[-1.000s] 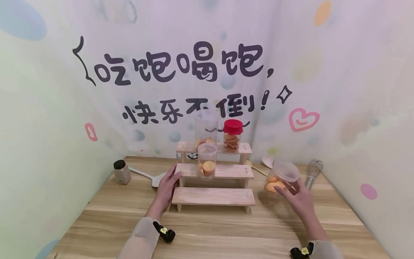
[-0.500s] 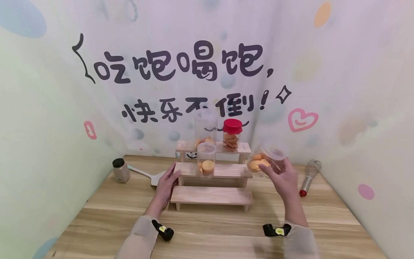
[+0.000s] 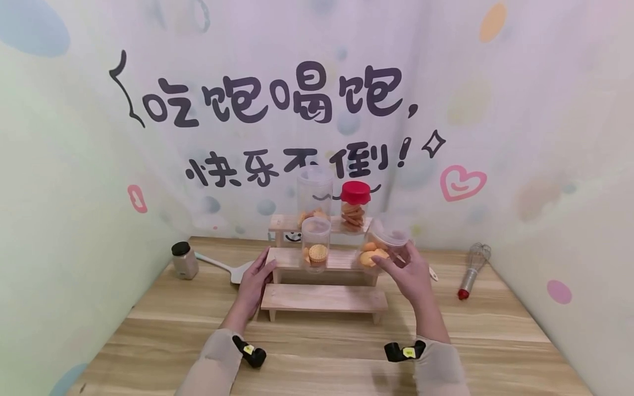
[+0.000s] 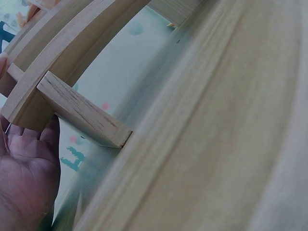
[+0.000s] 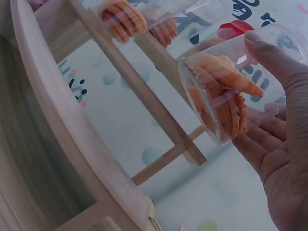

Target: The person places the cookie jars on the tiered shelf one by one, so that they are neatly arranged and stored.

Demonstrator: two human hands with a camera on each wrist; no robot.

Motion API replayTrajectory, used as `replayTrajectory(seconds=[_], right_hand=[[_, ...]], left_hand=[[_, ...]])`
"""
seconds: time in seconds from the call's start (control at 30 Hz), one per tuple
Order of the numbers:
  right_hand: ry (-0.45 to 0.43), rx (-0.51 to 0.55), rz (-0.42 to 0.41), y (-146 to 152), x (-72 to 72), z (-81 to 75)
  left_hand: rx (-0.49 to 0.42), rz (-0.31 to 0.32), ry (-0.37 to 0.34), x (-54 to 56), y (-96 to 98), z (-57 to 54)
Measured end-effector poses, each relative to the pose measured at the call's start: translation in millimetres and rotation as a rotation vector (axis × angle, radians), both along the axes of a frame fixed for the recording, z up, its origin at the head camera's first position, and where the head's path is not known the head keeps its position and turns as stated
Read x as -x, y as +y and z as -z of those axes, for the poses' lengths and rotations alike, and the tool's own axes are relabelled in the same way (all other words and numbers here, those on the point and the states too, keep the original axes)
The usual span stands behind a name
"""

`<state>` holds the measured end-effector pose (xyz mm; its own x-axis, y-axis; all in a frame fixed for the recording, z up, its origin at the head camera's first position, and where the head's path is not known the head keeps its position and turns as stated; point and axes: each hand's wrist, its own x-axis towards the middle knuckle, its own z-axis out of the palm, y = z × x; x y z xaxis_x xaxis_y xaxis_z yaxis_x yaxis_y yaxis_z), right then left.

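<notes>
My right hand (image 3: 408, 272) grips a clear plastic jar (image 3: 388, 234) with biscuits in its bottom. The jar leans a little and is at the right end of the middle step of a wooden three-step stand (image 3: 324, 298). In the right wrist view, thumb and fingers wrap the jar (image 5: 216, 96) from either side; whether its base touches the board cannot be told. My left hand (image 3: 255, 283) holds the left end of that middle step, its palm (image 4: 29, 168) against the board end in the left wrist view. A smaller biscuit jar (image 3: 316, 242) stands on the same step.
On the top step are a tall clear jar (image 3: 314, 192) and a red-lidded jar (image 3: 354, 206), both with biscuits. Left of the stand lie a white spatula (image 3: 238, 272) and a black-lidded jar (image 3: 184, 261). A whisk (image 3: 473, 272) lies at the right.
My right hand has carried the jar leftward from beside the stand to the right end of the middle step. The left hand has stayed on the stand.
</notes>
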<state>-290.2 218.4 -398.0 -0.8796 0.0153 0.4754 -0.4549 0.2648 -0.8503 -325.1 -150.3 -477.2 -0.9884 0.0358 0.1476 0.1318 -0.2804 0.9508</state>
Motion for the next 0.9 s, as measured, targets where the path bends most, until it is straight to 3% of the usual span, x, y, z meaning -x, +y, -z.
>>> replayTrajectory(seconds=[0.37, 0.7, 0.9], right_hand=[[-0.006, -0.071, -0.033, -9.0, 5.3, 10.8], [-0.044, -0.060, -0.067, -18.0, 6.3, 13.8], [-0.013, -0.047, -0.077, -20.7, 6.4, 15.2]], left_hand=[[0.000, -0.002, 0.004, 0.6, 1.8, -0.9], [0.004, 0.000, 0.006, 0.4, 0.1, 0.2], [0.013, 0.000, 0.000, 1.2, -1.1, 1.4]])
